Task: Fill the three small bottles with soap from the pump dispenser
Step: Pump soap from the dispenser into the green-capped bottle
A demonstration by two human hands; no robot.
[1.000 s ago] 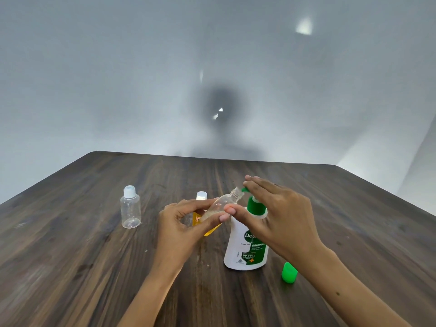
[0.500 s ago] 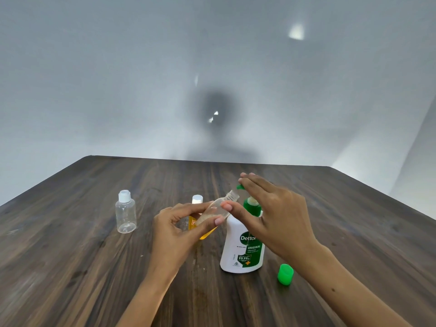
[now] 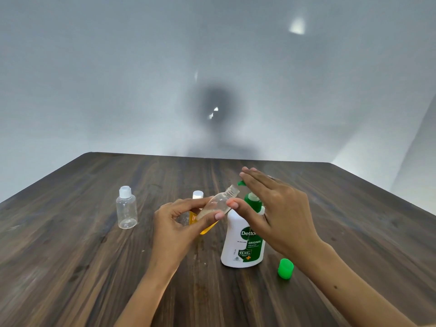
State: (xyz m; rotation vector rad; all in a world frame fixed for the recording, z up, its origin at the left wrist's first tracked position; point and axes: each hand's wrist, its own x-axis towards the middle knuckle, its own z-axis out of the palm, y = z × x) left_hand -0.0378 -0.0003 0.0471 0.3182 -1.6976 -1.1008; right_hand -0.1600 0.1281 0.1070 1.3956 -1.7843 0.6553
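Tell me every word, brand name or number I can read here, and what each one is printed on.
"Detto", the last letter hidden behind the right hand: on the white pump dispenser.
"ORIGINAL": same label, below the brand.
"99.99%": same label, in the green badge.
Fine print around the badge and at the label's foot: too small to read.
Orange mark on the yellow bottle behind the left hand: mostly hidden, unreadable.
The clear bottles and green cap show no text.

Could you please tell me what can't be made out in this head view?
- Green pump head of the white dispenser: mostly covered by the right hand.
- Small orange-filled bottle: body hidden behind the left hand and the tilted clear uncapped bottle.
- Soap level in that tilted bottle: unclear.
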